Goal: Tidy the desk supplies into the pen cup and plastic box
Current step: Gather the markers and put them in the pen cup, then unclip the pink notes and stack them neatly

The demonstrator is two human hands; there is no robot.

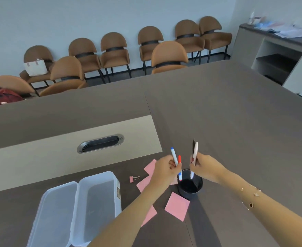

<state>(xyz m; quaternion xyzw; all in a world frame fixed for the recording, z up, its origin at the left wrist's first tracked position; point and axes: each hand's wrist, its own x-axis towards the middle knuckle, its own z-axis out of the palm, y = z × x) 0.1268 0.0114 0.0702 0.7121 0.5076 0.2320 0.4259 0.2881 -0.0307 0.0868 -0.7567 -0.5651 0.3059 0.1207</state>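
A black pen cup (191, 188) stands on the dark table. Just above its left rim, my left hand (165, 168) holds two white markers upright, one blue-capped (173, 155) and one red-capped (179, 162). Over the cup's right side, my right hand (202, 166) grips a white pen (195, 150) and a black pen (193, 144), their lower tips pointing into the cup. A clear plastic box (96, 196) lies open at the lower left, its lid (54, 211) beside it. Several pink sticky notes (177, 205) lie around the cup, and a pink binder clip (133, 179) lies left of them.
The table (235, 122) has a beige inset strip with a metal cable port (100, 143). Brown chairs (114, 50) line the far wall, with a white bag and a red backpack (2, 97) on chairs at left. A grey sideboard (274, 56) stands at right.
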